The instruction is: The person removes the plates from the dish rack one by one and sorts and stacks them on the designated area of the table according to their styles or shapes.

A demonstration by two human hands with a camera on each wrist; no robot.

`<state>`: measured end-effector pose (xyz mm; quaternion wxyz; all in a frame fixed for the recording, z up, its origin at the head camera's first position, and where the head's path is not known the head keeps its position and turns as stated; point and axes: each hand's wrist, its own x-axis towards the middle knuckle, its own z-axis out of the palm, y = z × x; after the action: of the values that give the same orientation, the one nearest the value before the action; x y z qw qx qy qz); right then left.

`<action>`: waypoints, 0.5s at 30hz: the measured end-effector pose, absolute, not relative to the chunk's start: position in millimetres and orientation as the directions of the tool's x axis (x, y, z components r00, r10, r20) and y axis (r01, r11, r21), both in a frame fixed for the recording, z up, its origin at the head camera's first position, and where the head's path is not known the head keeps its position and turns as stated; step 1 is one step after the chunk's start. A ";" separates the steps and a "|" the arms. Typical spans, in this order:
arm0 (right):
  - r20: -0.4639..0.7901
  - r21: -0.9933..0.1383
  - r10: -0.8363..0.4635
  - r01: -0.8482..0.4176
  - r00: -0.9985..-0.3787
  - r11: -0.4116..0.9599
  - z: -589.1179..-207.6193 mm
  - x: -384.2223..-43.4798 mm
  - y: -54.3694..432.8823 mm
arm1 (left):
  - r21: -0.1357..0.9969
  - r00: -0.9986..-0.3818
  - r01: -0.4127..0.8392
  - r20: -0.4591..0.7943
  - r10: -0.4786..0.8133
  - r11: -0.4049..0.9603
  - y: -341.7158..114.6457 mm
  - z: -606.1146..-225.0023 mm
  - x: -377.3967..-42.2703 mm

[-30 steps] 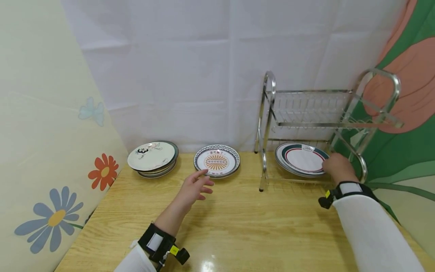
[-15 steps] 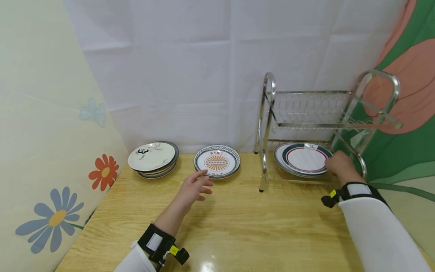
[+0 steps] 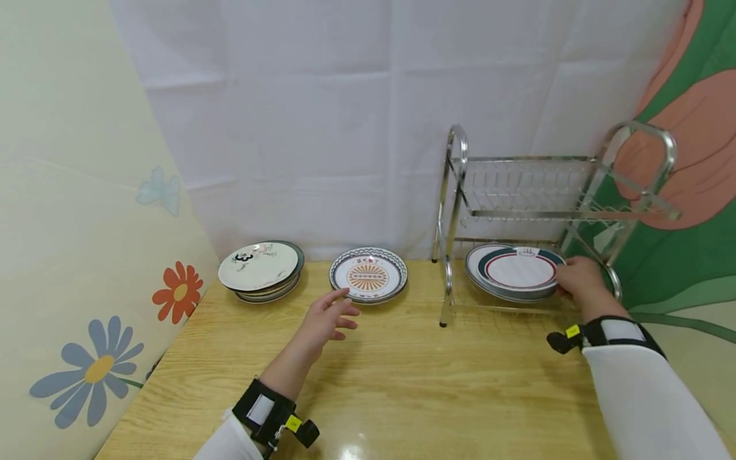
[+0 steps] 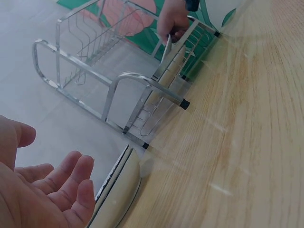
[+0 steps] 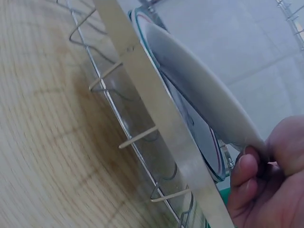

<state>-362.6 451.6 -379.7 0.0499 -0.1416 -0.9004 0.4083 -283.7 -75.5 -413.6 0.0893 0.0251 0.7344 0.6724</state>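
Our right grip [image 3: 583,282] pinches the top plate [image 3: 520,268] by its right rim, tilted over a lower plate [image 5: 202,133] in the rack's [image 3: 529,214] bottom tier; our left grip [image 3: 326,321] hangs spread near the sunburst plate [image 3: 368,277]. We judge a firm pinch and slow handling best, clear of the bars.

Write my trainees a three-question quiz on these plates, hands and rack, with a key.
1. Which hand grips the round white plate with green and red bands?
2. Fill in: the round white plate with an orange sunburst lies ____ the cream-topped plate stack and the shiny two-tier metal rack.
3. True or false: plates lie on the rack's upper tier.
Key: 1. Right hand. 2. Between. 3. False; the rack's plates are lower down.
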 end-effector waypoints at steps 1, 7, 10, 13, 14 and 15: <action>-0.033 -0.775 0.307 0.218 -0.951 0.593 -380.2 -361.9 450.9 | 0.992 -0.983 -0.083 -0.097 0.157 0.092 -75.9 -413.8 -283.8; -0.066 -0.849 0.319 0.221 -0.945 0.480 -379.1 -356.6 443.8 | 0.993 -0.984 -0.079 -0.092 0.152 0.087 -76.6 -413.1 -283.6; -0.081 -0.863 0.295 0.215 -0.952 0.458 -373.7 -350.4 438.8 | 0.994 -0.985 -0.068 -0.080 0.153 0.082 -76.4 -413.0 -283.6; -0.080 -0.871 0.254 0.191 -0.964 0.453 -367.4 -339.9 433.2 | 0.995 -0.985 -0.064 -0.075 0.157 0.077 -75.8 -413.4 -283.7; -0.071 -0.874 0.236 0.175 -0.969 0.453 -365.7 -336.2 431.2 | 0.995 -0.985 -0.066 -0.077 0.157 0.076 -75.6 -412.9 -283.5; -0.062 -0.876 0.220 0.159 -0.973 0.455 -363.8 -332.2 428.7 | 0.995 -0.984 -0.066 -0.078 0.158 0.076 -75.5 -412.5 -283.1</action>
<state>-332.2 428.7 -363.8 0.0303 -0.1112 -0.8525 0.5099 -283.1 -75.5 -412.5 0.0825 0.0313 0.7288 0.6790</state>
